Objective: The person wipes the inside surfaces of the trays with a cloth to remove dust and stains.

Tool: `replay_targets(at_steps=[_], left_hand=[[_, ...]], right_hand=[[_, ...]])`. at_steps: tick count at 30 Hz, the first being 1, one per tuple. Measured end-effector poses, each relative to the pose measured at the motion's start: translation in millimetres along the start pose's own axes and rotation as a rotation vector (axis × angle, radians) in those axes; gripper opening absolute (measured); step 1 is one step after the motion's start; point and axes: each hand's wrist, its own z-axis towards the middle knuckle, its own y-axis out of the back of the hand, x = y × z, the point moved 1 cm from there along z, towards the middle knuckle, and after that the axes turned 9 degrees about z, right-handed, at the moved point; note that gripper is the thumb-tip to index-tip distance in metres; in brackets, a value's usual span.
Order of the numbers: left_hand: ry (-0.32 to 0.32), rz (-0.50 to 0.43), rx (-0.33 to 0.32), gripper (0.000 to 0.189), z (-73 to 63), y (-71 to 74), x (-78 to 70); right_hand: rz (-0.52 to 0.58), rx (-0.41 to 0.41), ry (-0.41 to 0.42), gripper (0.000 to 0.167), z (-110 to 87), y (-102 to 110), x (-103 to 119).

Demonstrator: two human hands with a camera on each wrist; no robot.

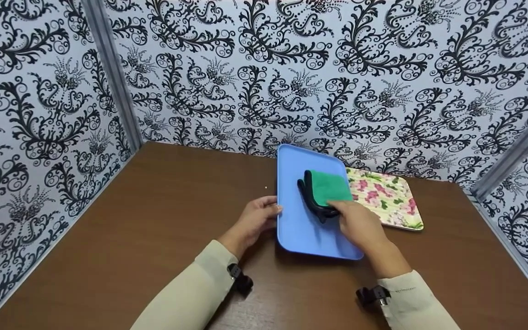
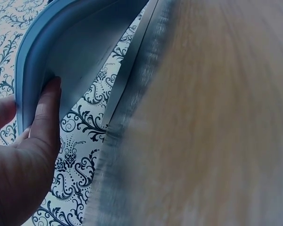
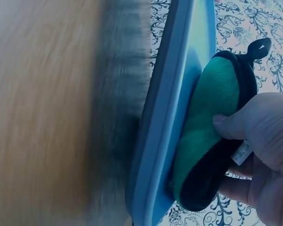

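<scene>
A blue rectangular tray (image 1: pixel 296 233) is tilted up on its side over the table, its inner face toward the right. My left hand (image 1: pixel 257 220) grips its left rim, thumb on one side and fingers on the underside, as the left wrist view shows with the tray's edge (image 2: pixel 30 61). With my right hand (image 1: pixel 360 224) I pinch a folded green cloth with black edging (image 1: pixel 330 185) against the tray's inner face. In the right wrist view, the thumb lies on the green side of the cloth (image 3: pixel 212 94), and a white label and a black loop show.
A floral-patterned tray (image 1: pixel 385 197) lies on the brown table (image 1: pixel 177 220) behind and to the right of the blue one. Patterned wall panels (image 1: pixel 245 82) enclose the table at the back and sides. A tiny pale speck (image 1: pixel 266 187) lies left of the blue tray.
</scene>
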Motion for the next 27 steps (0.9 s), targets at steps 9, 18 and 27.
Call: replay_targets(at_steps=[9,18,27], left_hand=[[-0.013,0.004,-0.002,0.038,0.8,1.6,1.2],[0.002,0.008,-0.015,0.038,0.8,1.4,0.6],[-0.006,-0.054,-0.011,0.039,1.9,0.4,1.5]], right_hand=[[-0.012,0.017,0.046,0.049,-1.9,-1,14],[-0.013,0.049,0.096,0.051,-4.8,-2,31],[-0.025,-0.023,0.196,0.045,-8.3,-8,42]])
